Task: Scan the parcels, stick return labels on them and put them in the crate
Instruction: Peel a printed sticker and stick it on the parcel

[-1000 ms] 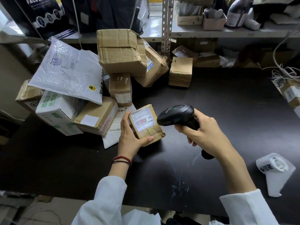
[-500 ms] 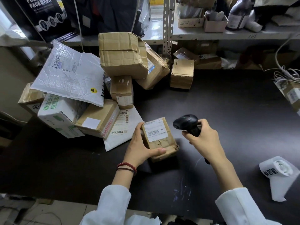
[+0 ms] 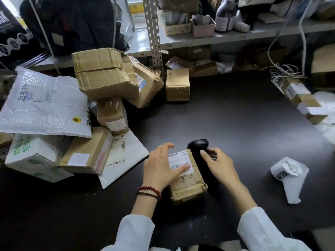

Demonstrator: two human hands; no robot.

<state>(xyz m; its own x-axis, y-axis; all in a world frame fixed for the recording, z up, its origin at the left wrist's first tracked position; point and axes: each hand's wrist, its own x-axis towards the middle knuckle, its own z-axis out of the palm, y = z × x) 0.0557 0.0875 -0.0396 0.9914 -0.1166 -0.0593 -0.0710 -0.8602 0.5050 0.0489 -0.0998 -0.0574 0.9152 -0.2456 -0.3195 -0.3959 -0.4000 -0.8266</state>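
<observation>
Dark table [image 3: 235, 124] under a grey metal shelf [image 3: 235, 36]. Shelf carries a dark bottle [image 3: 224, 17] beside a small open box [image 3: 203, 28]. White cables [image 3: 284, 69] hang at right, bunched near the table.

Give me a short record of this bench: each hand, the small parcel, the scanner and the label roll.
small parcel: lying on the table, label up, between the hands
left hand: thumb rests on the label
right hand: grips the scanner
scanner: close beside the small parcel, on its right
label roll: on the table, far right, untouched
other parcels: piled at the left
</observation>
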